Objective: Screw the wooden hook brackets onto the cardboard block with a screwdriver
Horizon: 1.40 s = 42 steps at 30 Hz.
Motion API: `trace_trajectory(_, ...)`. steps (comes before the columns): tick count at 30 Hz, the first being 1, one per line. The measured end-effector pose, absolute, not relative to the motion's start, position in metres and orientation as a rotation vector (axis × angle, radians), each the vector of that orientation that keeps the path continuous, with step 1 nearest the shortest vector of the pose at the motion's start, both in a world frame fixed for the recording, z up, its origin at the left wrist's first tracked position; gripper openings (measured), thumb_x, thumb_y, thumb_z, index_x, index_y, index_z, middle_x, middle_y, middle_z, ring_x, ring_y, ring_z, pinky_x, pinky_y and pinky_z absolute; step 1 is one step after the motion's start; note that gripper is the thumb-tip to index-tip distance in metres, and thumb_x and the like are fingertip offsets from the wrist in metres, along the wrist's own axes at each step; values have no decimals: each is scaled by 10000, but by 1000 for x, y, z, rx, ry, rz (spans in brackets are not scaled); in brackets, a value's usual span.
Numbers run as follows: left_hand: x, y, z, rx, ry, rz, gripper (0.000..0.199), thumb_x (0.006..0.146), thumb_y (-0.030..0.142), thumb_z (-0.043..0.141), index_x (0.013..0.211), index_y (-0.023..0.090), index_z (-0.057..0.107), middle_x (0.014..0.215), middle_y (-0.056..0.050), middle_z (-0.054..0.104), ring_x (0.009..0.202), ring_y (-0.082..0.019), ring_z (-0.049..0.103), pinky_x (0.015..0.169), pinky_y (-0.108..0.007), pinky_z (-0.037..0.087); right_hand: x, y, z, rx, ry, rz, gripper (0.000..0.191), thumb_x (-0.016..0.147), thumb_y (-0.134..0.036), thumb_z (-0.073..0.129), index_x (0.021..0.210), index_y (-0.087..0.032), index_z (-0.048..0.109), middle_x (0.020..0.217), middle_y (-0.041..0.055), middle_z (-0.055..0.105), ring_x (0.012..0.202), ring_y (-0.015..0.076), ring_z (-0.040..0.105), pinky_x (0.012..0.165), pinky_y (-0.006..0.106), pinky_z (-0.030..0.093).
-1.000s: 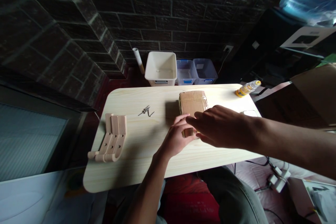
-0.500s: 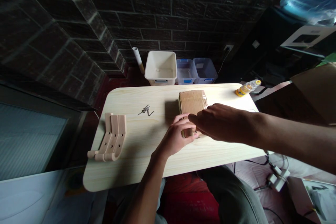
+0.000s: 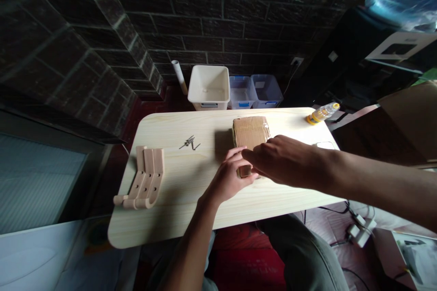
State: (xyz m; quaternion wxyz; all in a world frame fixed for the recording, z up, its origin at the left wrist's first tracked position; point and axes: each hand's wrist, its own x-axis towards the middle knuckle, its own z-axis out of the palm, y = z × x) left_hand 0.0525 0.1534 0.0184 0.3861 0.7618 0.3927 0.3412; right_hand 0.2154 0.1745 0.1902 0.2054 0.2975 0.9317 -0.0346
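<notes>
Since half a second ago, the right hand (image 3: 273,159) has slid a little to the left, while the left hand (image 3: 230,175) has stayed almost the same. Left thumb and fingers are bent around a small brown piece (image 3: 245,171), holding it at the near end of the cardboard block (image 3: 251,131). Right fingers are curled in, close against the left fingers; I cannot tell if they grip something. The block lies on the pale table (image 3: 194,186), near the middle of its far edge. Off to the left are a pile of thin dark bits (image 3: 189,142) and some wooden hooks with holes (image 3: 145,184). A yellow-topped bottle (image 3: 322,113) sits at the far right corner.
</notes>
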Motion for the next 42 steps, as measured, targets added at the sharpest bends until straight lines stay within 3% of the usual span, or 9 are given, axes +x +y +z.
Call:
trace_trajectory(4,52,153,19,1958,966,892,121,837,190,815,948,223,780,1194,-81,770,1377,-303,536,1141,-486,506,215,176,191,903,2532,-5,153,1052,-174,550,1084,-95,677,869,105,763,788,263,764,563,337,339)
trace_trajectory(9,52,153,20,1927,994,903,145,836,192,812,975,216,778,1272,-96,748,1410,-315,516,1130,-494,517,221,170,193,912,2599,-137,437,1002,-179,629,1423,-104,536,1234,165,739,1048,296,756,709,351,470)
trace_trajectory(15,53,154,20,1939,977,893,122,835,190,816,949,216,781,1269,-96,754,1401,-310,531,1142,-495,506,221,174,195,865,2540,-198,186,981,-29,554,1128,-78,655,1003,115,767,841,224,759,613,326,410)
trace_trajectory(19,53,154,21,1936,967,894,102,849,209,820,943,220,781,1311,-95,741,1406,-302,529,1159,-499,490,222,176,193,871,2539,-53,136,1014,-94,539,1002,-98,674,837,100,753,759,247,755,575,339,374)
trace_trajectory(21,52,154,22,1937,963,890,97,856,216,815,946,223,781,1315,-90,736,1411,-302,522,1160,-502,489,224,174,192,917,2527,-34,157,1043,-174,539,1013,-100,675,803,101,749,762,267,763,579,344,394)
trace_trajectory(26,51,153,21,1931,974,890,144,855,204,807,994,228,782,1282,-85,744,1411,-311,511,1156,-504,490,228,170,188,897,2571,-93,372,1000,-193,640,1344,-74,560,1140,170,755,971,287,770,671,344,471)
trace_trajectory(29,51,153,22,1940,966,885,166,847,205,817,1006,230,780,1248,-76,761,1406,-315,515,1154,-506,488,228,172,187,824,2574,-132,261,967,-55,606,1226,-88,598,1049,126,761,854,233,766,608,318,416)
trace_trajectory(35,52,154,25,1958,964,875,131,848,205,821,971,226,781,1322,-80,739,1414,-301,519,1166,-495,482,221,174,191,881,2540,31,166,1067,-177,523,1013,-104,662,791,81,722,727,247,742,557,342,337)
trace_trajectory(42,53,153,20,1912,1012,889,200,826,205,830,1020,213,781,1316,-113,730,1394,-319,537,1143,-505,508,224,168,189,912,2581,-95,376,1022,-204,596,1383,-102,566,1196,157,734,1002,299,756,703,373,489)
